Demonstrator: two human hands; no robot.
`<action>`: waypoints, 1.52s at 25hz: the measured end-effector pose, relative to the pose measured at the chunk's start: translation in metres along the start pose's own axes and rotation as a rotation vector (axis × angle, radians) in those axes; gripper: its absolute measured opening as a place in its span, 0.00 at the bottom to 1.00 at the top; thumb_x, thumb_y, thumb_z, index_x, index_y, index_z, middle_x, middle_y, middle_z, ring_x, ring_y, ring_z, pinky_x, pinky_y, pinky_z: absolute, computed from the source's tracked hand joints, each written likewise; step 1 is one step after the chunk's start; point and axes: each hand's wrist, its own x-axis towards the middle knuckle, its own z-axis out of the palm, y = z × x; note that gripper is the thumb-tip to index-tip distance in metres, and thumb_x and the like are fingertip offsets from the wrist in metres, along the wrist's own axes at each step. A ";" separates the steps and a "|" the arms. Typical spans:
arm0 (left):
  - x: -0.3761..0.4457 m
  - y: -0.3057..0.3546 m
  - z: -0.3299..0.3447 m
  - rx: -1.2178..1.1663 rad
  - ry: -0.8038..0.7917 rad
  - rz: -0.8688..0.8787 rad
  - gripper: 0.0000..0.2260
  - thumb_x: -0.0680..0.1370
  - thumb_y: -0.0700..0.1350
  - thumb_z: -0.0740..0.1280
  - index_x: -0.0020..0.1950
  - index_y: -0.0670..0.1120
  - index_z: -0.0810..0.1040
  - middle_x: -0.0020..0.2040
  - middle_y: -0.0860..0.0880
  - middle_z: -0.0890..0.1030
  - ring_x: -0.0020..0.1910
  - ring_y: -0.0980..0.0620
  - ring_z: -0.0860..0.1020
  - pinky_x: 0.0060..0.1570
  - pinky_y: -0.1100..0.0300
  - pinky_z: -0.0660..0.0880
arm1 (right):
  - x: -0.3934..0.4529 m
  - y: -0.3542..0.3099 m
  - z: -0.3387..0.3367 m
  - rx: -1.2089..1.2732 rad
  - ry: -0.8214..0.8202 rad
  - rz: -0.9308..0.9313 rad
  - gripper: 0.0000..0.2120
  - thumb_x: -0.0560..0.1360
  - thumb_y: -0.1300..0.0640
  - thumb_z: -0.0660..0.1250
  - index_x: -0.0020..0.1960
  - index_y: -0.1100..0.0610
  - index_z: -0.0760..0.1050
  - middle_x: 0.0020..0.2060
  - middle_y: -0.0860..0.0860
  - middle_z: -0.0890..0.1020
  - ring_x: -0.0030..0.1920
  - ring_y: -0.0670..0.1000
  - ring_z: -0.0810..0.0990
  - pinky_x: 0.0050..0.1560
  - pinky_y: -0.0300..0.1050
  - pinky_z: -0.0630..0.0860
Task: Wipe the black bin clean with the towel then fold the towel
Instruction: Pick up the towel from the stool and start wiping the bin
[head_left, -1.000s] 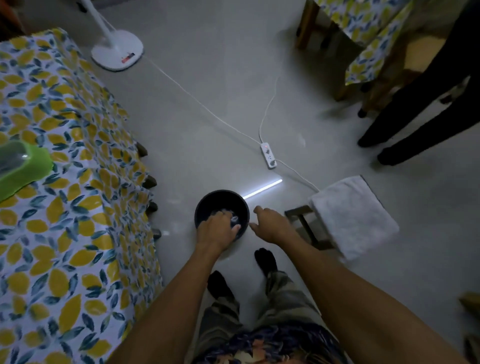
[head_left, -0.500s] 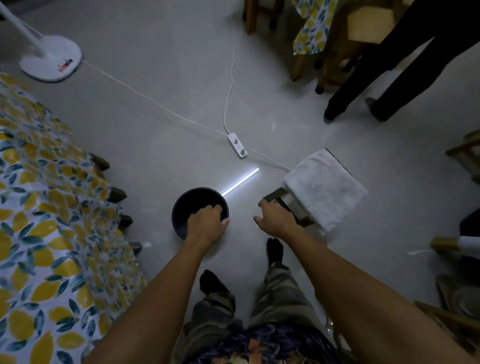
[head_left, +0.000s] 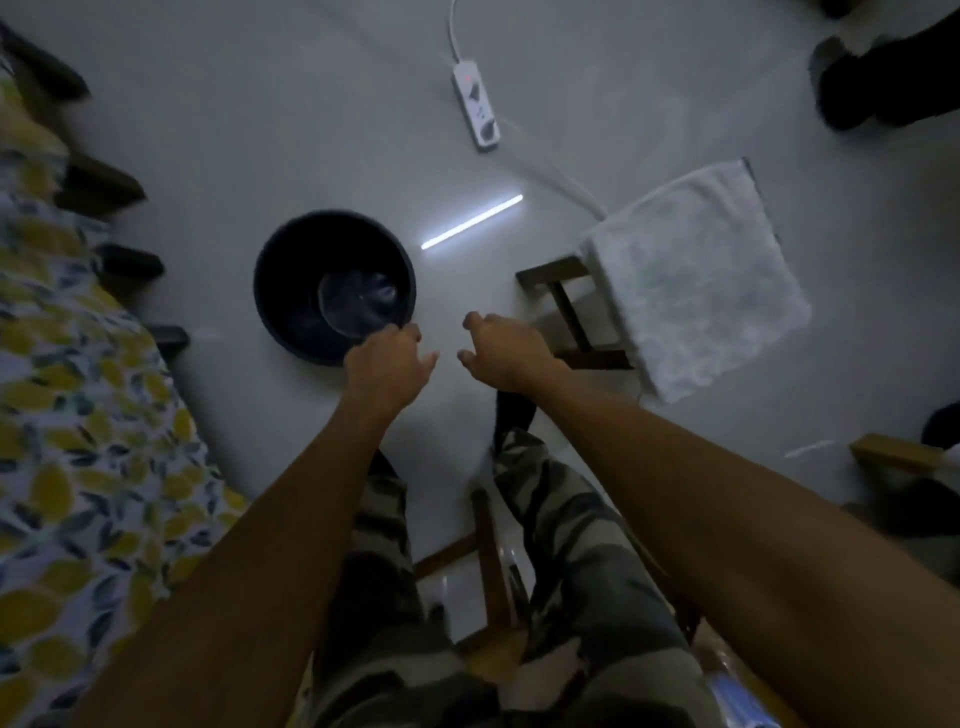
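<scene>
The round black bin (head_left: 291, 270) stands upright on the pale floor, and its shiny bottom shows. My left hand (head_left: 387, 366) hovers at the bin's near right rim with loosely curled fingers and the thumb apart; it holds nothing. My right hand (head_left: 506, 353) is just right of it, above the bare floor, with its fingers spread and empty. The white towel (head_left: 696, 280) lies folded on a small wooden stool (head_left: 558, 299) to the right of my right hand, and neither hand touches it.
A table with a lemon-print cloth (head_left: 78, 441) fills the left side, with dark chair feet beside it. A white power strip (head_left: 478, 104) and its cord lie on the floor beyond the bin. Another person's feet (head_left: 878, 78) stand at the top right. My legs are below.
My left hand has pulled back from inside the bin to its near rim, uncovering the bin's bottom. The view has tilted down and moved closer. My right hand stays beside the bin.
</scene>
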 end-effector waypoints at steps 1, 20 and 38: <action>0.010 -0.009 0.019 0.000 0.001 -0.012 0.21 0.80 0.59 0.62 0.67 0.47 0.74 0.62 0.42 0.78 0.59 0.40 0.78 0.53 0.47 0.75 | 0.016 0.003 0.015 -0.019 -0.021 -0.014 0.24 0.82 0.45 0.62 0.72 0.57 0.67 0.65 0.60 0.77 0.61 0.62 0.79 0.58 0.58 0.78; 0.140 -0.099 0.149 0.151 0.196 0.016 0.20 0.80 0.57 0.62 0.67 0.46 0.73 0.62 0.42 0.79 0.58 0.40 0.78 0.55 0.45 0.74 | 0.196 0.031 0.154 -0.107 0.128 -0.060 0.25 0.82 0.46 0.63 0.74 0.58 0.66 0.67 0.60 0.76 0.63 0.61 0.78 0.58 0.56 0.76; 0.023 0.101 0.052 0.310 0.495 0.269 0.20 0.80 0.59 0.61 0.65 0.47 0.74 0.59 0.45 0.79 0.56 0.42 0.79 0.50 0.50 0.73 | -0.015 0.143 0.017 0.072 0.586 0.077 0.25 0.80 0.46 0.65 0.73 0.56 0.68 0.64 0.59 0.78 0.63 0.62 0.78 0.60 0.58 0.77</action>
